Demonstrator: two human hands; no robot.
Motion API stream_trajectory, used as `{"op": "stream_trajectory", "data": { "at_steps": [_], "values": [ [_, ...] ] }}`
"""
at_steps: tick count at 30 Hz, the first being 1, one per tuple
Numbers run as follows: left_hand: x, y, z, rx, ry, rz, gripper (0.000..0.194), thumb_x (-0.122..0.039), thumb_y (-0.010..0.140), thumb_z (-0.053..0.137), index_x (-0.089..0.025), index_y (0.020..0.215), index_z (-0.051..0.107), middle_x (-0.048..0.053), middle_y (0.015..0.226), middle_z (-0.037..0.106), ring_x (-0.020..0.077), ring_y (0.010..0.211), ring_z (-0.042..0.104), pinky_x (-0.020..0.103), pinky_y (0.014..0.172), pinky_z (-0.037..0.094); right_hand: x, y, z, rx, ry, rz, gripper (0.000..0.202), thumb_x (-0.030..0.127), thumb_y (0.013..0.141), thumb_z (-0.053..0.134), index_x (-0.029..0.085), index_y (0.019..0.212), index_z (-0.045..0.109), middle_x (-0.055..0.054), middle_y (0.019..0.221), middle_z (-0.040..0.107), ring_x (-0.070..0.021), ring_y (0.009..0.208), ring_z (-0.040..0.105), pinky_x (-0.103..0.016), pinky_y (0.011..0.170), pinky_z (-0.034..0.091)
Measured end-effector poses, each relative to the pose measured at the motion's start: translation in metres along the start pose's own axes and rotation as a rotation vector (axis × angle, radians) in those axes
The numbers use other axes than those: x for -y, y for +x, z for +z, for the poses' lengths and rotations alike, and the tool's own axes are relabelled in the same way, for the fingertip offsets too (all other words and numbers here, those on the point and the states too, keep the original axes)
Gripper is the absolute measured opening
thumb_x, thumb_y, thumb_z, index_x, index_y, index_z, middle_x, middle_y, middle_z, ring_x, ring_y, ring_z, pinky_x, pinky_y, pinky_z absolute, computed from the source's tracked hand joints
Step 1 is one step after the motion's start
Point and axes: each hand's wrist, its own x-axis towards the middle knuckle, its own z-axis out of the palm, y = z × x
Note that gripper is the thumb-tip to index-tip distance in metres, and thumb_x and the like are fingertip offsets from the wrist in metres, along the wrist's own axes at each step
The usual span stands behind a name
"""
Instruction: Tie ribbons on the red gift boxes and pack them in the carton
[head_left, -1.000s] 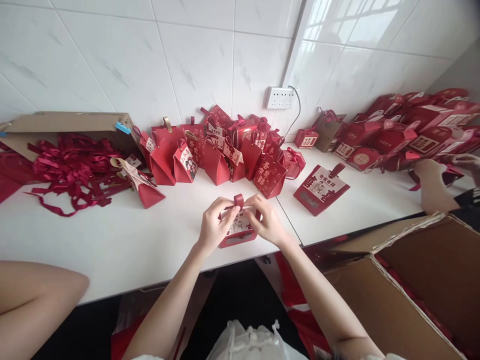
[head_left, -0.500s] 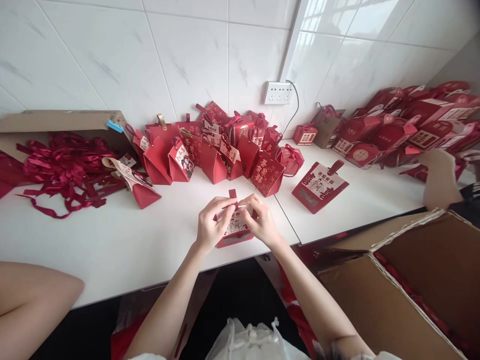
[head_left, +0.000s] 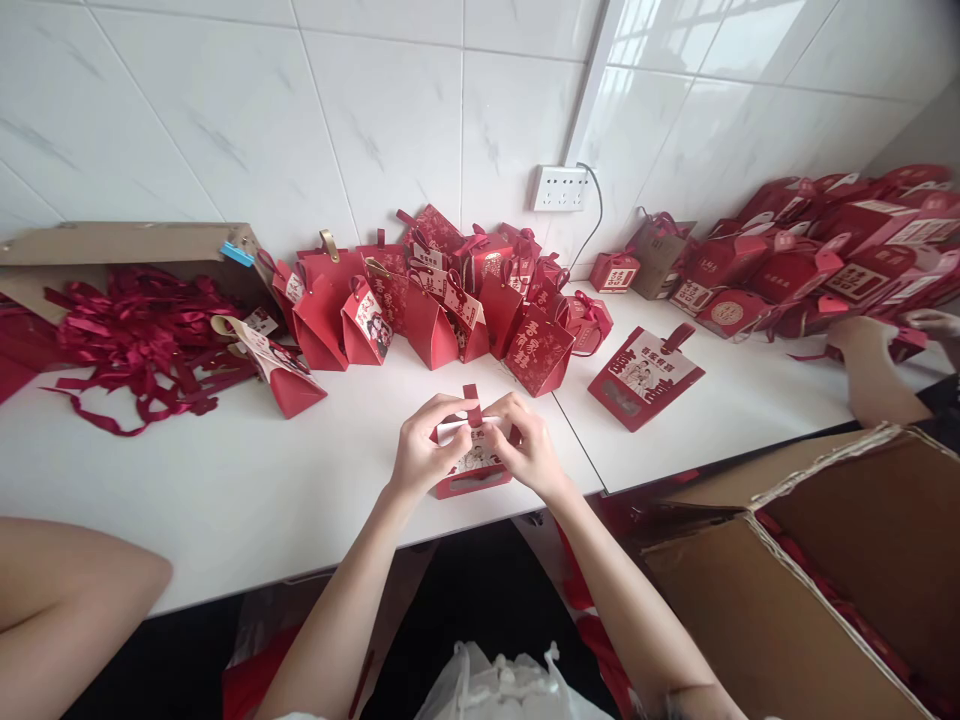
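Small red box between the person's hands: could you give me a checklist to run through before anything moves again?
1. Left hand on the top of the red box: ok, fingers pinched there.
2. Right hand on the top too: ok, on the other side of the strap.
3. Strap fastened: cannot tell; it sticks up, but fingers hide its lower part.
4. Box supported: ok, its base appears to rest on the white table, near the front edge.
5. Clear of the other printed box: ok, that one lies apart to the right.
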Motion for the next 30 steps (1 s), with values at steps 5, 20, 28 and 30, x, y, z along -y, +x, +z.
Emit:
{"op": "stream_trajectory", "data": {
  "at_steps": [5,20,28,30],
  "values": [
    [0.0013,0.0012,-0.0025,0.052,-0.009,0.049,0.023,-0.016,0.078,0.056,-0.019,0.098,0.066,0.004,0.09,0.066,0.015,0.082,0.063,0.026,0.072,0.054,0.0004,-0.0017,0.0026,-0.035,0.011,0.019,0.014,0.029,0.089,0.05,0.02,0.083,0.06,-0.003,0.078,0.055,-0.0159,0.07,0.053,-0.03,0.062,0.045],
    [0.0027,0.003,-0.0074,0.115,-0.07,0.032,0.023,-0.015,0.08,0.057,-0.019,0.101,0.065,0.004,0.091,0.064,0.014,0.083,0.062,0.024,0.076,0.052,-0.0023,-0.0047,0.0064,-0.063,0.082,0.051,0.012,0.028,0.089,0.052,0.021,0.081,0.058,-0.001,0.077,0.052,-0.0149,0.069,0.051,-0.029,0.063,0.042],
    [0.0046,0.0031,-0.0065,0.108,-0.06,0.02,0.019,-0.018,0.082,0.058,-0.017,0.1,0.065,0.004,0.091,0.066,0.0133,0.082,0.063,0.022,0.073,0.052,-0.0055,-0.0045,0.0063,-0.071,0.065,-0.008,0.01,0.025,0.09,0.052,0.021,0.084,0.059,-0.001,0.077,0.053,-0.0142,0.071,0.052,-0.028,0.064,0.043],
    [0.005,0.0034,-0.0062,0.107,-0.054,0.018,0.019,-0.02,0.082,0.058,-0.018,0.099,0.065,0.004,0.09,0.066,0.0135,0.082,0.063,0.022,0.072,0.052,-0.0062,-0.0042,0.0062,-0.069,0.066,-0.023,0.01,0.024,0.09,0.052,0.022,0.084,0.059,-0.001,0.077,0.053,-0.0142,0.071,0.053,-0.028,0.064,0.043]
  ]
}}
